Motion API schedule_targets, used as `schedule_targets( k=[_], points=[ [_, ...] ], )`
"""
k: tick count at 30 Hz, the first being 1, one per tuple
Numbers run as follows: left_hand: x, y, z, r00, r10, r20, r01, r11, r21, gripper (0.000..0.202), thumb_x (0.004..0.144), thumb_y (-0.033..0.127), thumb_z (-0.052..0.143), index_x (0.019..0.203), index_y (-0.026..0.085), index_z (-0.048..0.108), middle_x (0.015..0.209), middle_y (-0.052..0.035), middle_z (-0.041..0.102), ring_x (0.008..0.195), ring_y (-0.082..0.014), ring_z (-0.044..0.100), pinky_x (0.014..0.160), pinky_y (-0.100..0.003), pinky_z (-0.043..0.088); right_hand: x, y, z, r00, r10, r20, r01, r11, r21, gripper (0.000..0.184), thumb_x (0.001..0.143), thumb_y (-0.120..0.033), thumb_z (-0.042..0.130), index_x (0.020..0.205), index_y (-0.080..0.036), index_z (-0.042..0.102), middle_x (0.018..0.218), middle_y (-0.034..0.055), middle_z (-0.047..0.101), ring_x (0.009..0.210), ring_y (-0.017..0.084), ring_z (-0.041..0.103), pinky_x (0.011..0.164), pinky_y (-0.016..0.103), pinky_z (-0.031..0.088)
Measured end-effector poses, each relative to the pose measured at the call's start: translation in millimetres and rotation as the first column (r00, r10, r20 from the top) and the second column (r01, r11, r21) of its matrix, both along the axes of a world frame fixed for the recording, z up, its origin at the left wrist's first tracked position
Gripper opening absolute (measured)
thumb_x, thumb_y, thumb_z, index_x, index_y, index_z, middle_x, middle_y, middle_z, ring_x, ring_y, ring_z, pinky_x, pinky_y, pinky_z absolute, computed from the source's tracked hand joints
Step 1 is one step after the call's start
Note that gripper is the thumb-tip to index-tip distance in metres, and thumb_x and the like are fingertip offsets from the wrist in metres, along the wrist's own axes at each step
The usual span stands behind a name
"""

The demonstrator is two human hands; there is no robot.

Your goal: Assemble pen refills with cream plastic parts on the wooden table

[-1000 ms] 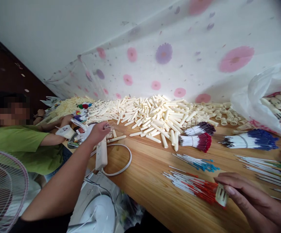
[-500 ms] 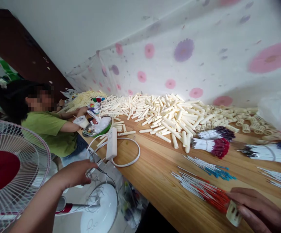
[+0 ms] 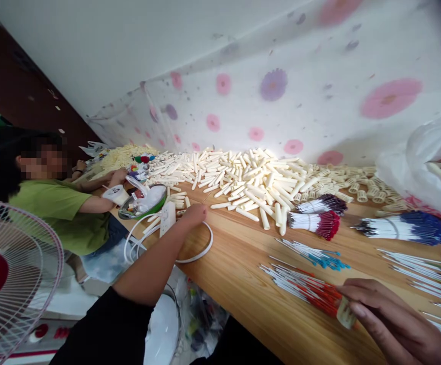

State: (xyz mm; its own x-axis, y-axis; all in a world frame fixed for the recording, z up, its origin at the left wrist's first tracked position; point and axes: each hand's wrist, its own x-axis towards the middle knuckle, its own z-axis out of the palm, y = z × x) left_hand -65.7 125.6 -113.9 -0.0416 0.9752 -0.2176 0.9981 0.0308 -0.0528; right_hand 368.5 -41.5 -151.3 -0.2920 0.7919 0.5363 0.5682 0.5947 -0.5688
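Observation:
My left hand point(image 3: 195, 214) reaches far out over the wooden table point(image 3: 243, 284) and rests on the white power strip point(image 3: 167, 219) beside its looped white cable point(image 3: 201, 251); its fingers are curled and mostly hidden. My right hand point(image 3: 391, 319) lies at the lower right, pinching a small cream slotted cap point(image 3: 345, 313) against the red tips of a loose bunch of thin refills point(image 3: 300, 286). A big heap of cream plastic tubes point(image 3: 250, 182) lies along the back of the table.
Bundled refills with red point(image 3: 311, 223), dark point(image 3: 321, 204) and blue point(image 3: 406, 228) tips lie right of the heap. A clear bag point(image 3: 421, 167) of parts sits far right. A person in a green shirt point(image 3: 56, 213) works at the left by a green bowl point(image 3: 144, 203). A fan point(image 3: 10, 284) stands lower left.
My left hand rose from the fan below the table edge back up to the power strip. My right hand kept its pinch on the cream cap by the red refills.

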Motion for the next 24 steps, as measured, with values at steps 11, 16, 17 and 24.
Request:
schedule_targets(
  k=[11,16,17,24],
  points=[
    [-38.1,-38.0,8.0,0.997,0.056,-0.044,-0.053,0.997,0.06,0.008,0.071,0.024,0.061,0.074,0.018,0.067,0.084,-0.0075,0.068,0.084,-0.0232,0.061,0.069,-0.028,0.041,2.3,-4.8,-4.4,0.998,0.046,0.042,-0.045,0.998,-0.038,0.023,0.087,-0.034,0.051,0.107,-0.027,0.06,0.101,0.004,0.067,0.095,0.021,0.065,0.074,0.027,0.058],
    [-17.2,-51.5,9.6,0.999,0.047,-0.027,-0.045,0.997,0.056,0.017,0.073,0.016,0.05,0.077,0.018,0.066,0.089,-0.0095,0.068,0.085,-0.0232,0.059,0.07,-0.029,0.04,-3.5,-3.8,7.5,0.999,0.035,-0.003,-0.035,0.999,0.002,0.017,0.087,-0.033,0.052,0.098,-0.026,0.063,0.092,0.0044,0.069,0.087,0.02,0.066,0.068,0.025,0.058],
    [-16.2,-59.0,17.2,0.999,0.036,-0.018,-0.036,0.999,0.025,0.016,0.07,0.015,0.051,0.074,0.018,0.066,0.084,-0.0082,0.068,0.082,-0.0225,0.059,0.068,-0.028,0.04,-3.4,-4.0,9.5,0.999,0.031,-0.01,-0.031,1.0,0.001,0.017,0.087,-0.032,0.052,0.097,-0.025,0.063,0.092,0.0043,0.069,0.087,0.02,0.066,0.069,0.025,0.057],
    [-94.2,-166.4,98.3,0.992,0.089,0.084,-0.07,0.976,-0.206,0.012,0.059,0.029,0.064,0.069,0.028,0.07,0.063,0.0033,0.066,0.066,-0.0185,0.059,0.063,-0.024,0.041,-6.5,-6.8,26.3,0.997,0.061,-0.056,-0.06,0.998,0.024,0.011,0.086,-0.03,0.054,0.091,-0.024,0.063,0.087,0.0041,0.068,0.085,0.018,0.066,0.069,0.023,0.056]
  ],
)
